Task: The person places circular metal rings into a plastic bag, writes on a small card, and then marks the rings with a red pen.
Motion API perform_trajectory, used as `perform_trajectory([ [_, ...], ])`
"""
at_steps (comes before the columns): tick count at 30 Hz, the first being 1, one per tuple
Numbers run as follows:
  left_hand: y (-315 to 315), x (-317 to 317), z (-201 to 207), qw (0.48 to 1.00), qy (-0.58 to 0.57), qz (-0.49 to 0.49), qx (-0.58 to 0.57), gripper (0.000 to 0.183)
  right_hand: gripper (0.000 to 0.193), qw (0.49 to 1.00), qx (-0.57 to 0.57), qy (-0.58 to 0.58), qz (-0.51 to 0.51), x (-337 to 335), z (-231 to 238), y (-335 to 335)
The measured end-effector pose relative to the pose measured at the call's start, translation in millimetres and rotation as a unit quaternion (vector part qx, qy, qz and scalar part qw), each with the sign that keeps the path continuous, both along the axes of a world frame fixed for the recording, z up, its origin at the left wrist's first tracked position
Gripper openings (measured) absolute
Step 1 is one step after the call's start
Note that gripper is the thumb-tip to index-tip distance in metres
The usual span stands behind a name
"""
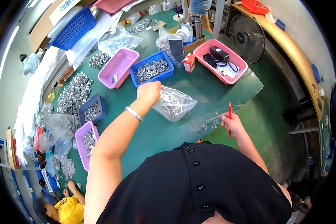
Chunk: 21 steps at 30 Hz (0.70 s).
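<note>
Left fingers (160,85) pinching clear bag (174,105), bulk to their right, right fingers (224,116) gripping red pencil (230,108)

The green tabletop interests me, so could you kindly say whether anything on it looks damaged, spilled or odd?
Yes: the green tabletop has a pale scuffed patch near its edge, between the clear bag and the right hand, where the surface looks worn. At left, metal pieces lie loose in a heap, which may be deliberate.
</note>
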<state>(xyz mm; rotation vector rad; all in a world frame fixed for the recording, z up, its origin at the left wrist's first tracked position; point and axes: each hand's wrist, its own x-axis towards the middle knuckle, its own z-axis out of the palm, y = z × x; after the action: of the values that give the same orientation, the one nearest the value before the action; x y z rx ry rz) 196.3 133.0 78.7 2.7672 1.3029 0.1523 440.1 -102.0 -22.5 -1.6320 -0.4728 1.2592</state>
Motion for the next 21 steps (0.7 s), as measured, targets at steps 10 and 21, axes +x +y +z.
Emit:
perform_trajectory([
  [10,-26,7,19,0.998,-0.028,-0.024,-0.041,0.021,0.008,1.000,-0.003,-0.010,0.011,0,3,-3],
  [21,25,20,59,0.994,-0.094,0.018,-0.058,0.025,0.048,0.973,0.198,0.030,0.114,-56,47,72],
])
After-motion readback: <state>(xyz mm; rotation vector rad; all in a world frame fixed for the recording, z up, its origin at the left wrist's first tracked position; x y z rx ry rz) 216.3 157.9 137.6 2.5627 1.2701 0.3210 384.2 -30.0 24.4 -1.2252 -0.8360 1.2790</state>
